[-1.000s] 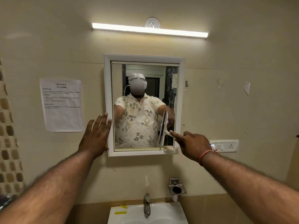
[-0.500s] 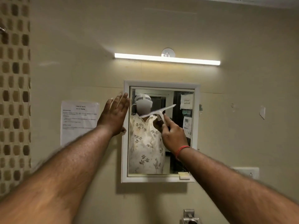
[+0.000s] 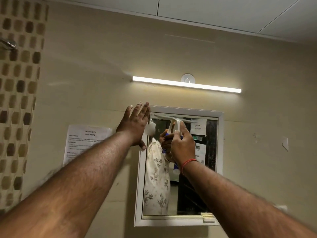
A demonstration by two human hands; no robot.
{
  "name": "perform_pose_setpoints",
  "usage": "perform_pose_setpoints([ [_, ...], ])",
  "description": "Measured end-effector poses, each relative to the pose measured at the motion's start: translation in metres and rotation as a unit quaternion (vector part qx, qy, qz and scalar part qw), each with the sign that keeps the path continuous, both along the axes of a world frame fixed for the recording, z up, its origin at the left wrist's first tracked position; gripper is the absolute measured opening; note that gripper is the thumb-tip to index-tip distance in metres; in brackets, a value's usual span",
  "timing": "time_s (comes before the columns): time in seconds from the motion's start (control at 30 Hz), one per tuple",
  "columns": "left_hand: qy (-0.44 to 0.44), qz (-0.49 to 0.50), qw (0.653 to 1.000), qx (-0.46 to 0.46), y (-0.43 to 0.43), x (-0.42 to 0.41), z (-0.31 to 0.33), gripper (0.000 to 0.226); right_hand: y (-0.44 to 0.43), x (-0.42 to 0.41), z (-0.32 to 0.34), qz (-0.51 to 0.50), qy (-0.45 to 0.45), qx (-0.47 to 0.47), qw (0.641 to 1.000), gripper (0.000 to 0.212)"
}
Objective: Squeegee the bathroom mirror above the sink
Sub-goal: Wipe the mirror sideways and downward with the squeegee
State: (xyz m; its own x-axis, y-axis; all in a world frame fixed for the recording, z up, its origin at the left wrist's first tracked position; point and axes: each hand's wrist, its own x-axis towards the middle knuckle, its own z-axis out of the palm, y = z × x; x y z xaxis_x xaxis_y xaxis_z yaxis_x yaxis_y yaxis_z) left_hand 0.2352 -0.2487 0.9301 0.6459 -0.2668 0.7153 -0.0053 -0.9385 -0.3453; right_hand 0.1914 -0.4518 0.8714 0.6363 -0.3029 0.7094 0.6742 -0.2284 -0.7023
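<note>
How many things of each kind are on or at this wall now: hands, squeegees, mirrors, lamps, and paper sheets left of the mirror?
Hands: 2, the left hand flat at the mirror's frame, the right hand gripping the squeegee
Squeegees: 1
Mirrors: 1
Lamps: 1
Paper sheets: 1
Total: 6

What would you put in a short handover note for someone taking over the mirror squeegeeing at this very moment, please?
Left hand: open, flat against the mirror frame's upper left corner and the wall beside it, holding nothing.
Right hand: shut on the squeegee handle.
Squeegee: white, blade level at the top edge of the glass, toward the left side.
Mirror: specks and streaks show on the right part of the glass.
Done: blade is placed at the top.
Left: likely pull straight down, then repeat across the right part.
</note>
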Motion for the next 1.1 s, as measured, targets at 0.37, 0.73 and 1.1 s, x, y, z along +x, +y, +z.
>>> perform_pose_setpoints([
  [0.37,0.013,-0.058,0.998,-0.011,0.011,0.008,-0.002,0.176,0.008,0.016,0.001,-0.074,0.002,-0.085,0.994,0.052],
  [0.73,0.028,-0.102,0.994,-0.034,0.015,0.011,-0.034,0.178,0.017,0.007,-0.035,-0.139,0.023,-0.122,0.983,0.052],
  [1.1,0.020,-0.173,0.982,-0.074,0.012,0.010,-0.119,0.183,0.019,-0.001,-0.104,-0.134,0.077,-0.121,0.981,0.058],
])
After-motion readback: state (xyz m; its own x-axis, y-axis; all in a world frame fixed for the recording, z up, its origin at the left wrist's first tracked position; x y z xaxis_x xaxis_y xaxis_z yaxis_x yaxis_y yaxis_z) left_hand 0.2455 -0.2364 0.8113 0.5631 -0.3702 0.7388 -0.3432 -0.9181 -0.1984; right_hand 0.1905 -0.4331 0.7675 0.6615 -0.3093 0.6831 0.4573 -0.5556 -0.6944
